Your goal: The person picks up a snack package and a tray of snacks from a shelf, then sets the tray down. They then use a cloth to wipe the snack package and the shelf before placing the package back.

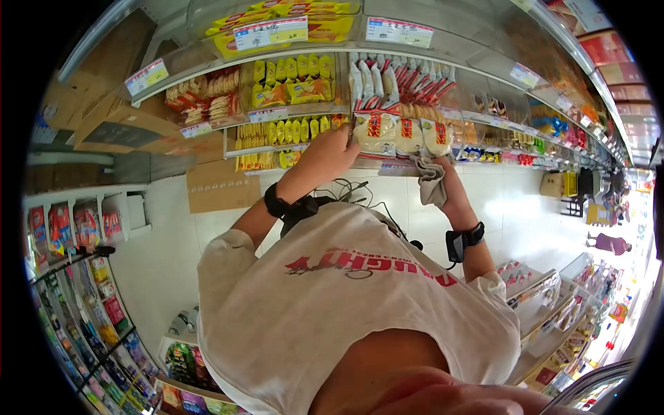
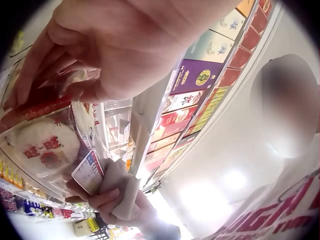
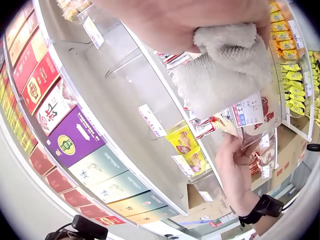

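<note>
A row of clear-and-red packets of white rice crackers (image 1: 377, 134) stands at the front of a shelf bin. My left hand (image 1: 333, 156) is at the row's left end. In the left wrist view its fingers and thumb grip the red top edge of a cracker packet (image 2: 47, 145). At the right end of the row, my right hand (image 1: 453, 188) holds a crumpled grey cloth (image 1: 431, 181). The cloth (image 3: 220, 75) hangs from that hand close to the bin's price tag (image 3: 247, 111). The right fingertips (image 2: 104, 198) lie around the cloth beneath the tag.
Silver-and-red packets (image 1: 422, 77) fill the bin behind the crackers. Yellow snack packs (image 1: 294, 90) occupy bins to the left. A cardboard box (image 1: 220, 187) sits on the floor below the shelf. Several loose black cables (image 1: 346, 188) hang before my body. Another person (image 1: 610, 243) is far right.
</note>
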A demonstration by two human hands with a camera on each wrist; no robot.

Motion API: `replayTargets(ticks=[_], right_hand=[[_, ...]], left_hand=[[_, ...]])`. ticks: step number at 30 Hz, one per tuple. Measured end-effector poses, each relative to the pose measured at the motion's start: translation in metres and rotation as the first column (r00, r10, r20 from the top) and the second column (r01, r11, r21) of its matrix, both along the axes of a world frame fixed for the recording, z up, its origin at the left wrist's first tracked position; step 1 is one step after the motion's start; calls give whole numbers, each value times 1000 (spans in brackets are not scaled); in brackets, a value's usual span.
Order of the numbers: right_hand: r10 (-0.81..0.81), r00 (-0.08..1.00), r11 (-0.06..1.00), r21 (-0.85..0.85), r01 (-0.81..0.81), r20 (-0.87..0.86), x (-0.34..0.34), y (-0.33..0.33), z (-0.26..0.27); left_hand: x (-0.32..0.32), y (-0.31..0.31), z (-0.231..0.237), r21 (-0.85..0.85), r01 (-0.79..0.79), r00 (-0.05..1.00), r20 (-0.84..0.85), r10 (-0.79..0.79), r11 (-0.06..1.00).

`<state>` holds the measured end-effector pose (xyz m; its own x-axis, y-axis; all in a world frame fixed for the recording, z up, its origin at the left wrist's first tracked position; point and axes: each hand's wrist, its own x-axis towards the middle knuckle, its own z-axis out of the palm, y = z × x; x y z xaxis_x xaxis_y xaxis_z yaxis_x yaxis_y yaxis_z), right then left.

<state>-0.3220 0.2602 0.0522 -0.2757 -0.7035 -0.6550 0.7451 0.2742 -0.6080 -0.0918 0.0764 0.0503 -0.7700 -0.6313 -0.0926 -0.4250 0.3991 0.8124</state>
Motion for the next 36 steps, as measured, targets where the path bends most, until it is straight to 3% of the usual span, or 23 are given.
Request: replayTargets(ticks=[7,12,19,21,25,29,32,36], right_hand=[[37,997,999,-19,-39,-65,5,-5,16],[50,994,998,36,-47,-93,9,-12,25],[-19,1000,991,-131,21,11,-5,-32,-14],[-12,998,991,-132,4,-58,-9,-40,-12],[34,996,990,-132,-44,-78,-31,-60,-35],[48,996,993,-107,-56,-78,-43,-82,-40],[86,995,990,-110,-91,-49,-33,-97,2],[153,987,969,-191,-160,-51,-71,-128,-55]], left_hand=[[8,0,18,126,-5,1000,25,2,992],[8,0,7,61,-6,998,-56,9,998],[-3,-20,2,90,15,999,-46,-11,996],[-7,-26,8,107,7,999,-36,-3,994],[-19,-46,-14,-30,-18,998,-59,16,999],[-30,-66,-20,-20,-56,998,-33,55,998],[-38,-70,-15,-43,-107,990,-94,103,993],[-49,-86,-25,-112,-174,977,-146,157,978]])
